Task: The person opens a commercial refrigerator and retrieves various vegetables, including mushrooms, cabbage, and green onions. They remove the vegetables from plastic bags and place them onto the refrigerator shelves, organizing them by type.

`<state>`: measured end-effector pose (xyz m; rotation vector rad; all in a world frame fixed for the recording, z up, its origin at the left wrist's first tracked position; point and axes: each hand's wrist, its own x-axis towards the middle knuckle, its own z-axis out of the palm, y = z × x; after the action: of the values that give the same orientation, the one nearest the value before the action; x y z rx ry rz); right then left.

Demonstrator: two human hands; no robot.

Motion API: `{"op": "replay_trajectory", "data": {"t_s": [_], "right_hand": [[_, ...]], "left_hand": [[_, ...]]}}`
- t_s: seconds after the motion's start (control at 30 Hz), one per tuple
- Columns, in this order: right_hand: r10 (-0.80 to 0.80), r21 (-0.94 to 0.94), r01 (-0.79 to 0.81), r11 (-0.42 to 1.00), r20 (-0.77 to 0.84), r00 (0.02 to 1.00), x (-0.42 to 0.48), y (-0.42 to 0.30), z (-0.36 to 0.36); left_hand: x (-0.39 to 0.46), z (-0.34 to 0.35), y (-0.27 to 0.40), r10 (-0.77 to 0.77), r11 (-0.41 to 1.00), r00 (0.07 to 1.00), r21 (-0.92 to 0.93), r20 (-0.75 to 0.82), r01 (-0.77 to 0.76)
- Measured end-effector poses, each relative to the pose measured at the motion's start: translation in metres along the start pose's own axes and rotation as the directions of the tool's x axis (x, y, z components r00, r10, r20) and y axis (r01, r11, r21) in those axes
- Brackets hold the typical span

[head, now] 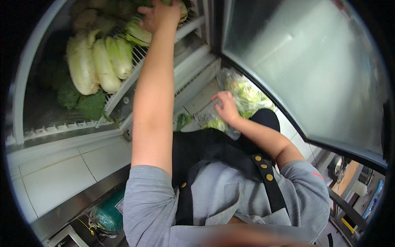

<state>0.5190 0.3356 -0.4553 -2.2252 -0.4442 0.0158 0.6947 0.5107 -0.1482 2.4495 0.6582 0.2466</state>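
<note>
My left hand reaches into a cabinet with a wire shelf. It is at a pale, rounded vegetable; its fingertips run into the top of the picture, so a grip cannot be made out. Just below that hand lies a leafy green vegetable. Several napa cabbages rest side by side on the shelf to its left. My right hand hangs lower down, fingers bent and apart, nothing seen between them. Beside and behind it are clear plastic bags of leafy vegetables on the floor.
A glass door stands swung out on the right. Dark green leaves hang over the shelf's front rail. Loose leaves lie on the tiles. A green cylinder-like object sits at lower left, under a metal edge.
</note>
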Motion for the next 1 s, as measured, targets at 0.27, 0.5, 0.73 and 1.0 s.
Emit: {"op": "replay_trajectory", "data": {"t_s": [0.27,0.5,0.73,1.0], "right_hand": [[0.653,-0.687,-0.047,0.725,0.665,0.363,-0.048,0.083,-0.035],[0.544,-0.610,0.342,0.714,0.792,0.278,-0.053,0.083,-0.016],[0.601,-0.610,0.268,0.746,0.790,0.124,-0.050,0.072,-0.029],[0.619,-0.654,0.175,0.736,0.755,0.218,-0.042,0.065,-0.020]], "left_hand": [[0.016,0.077,-0.045,0.526,0.849,0.823,0.194,-0.214,-0.492],[-0.129,0.240,-0.147,0.536,0.843,0.700,-0.348,0.471,-0.411],[-0.229,0.392,-0.229,0.415,0.766,0.156,-0.252,0.896,-0.592],[-0.199,0.466,-0.247,0.491,0.668,0.398,-0.042,0.775,-0.743]]}}
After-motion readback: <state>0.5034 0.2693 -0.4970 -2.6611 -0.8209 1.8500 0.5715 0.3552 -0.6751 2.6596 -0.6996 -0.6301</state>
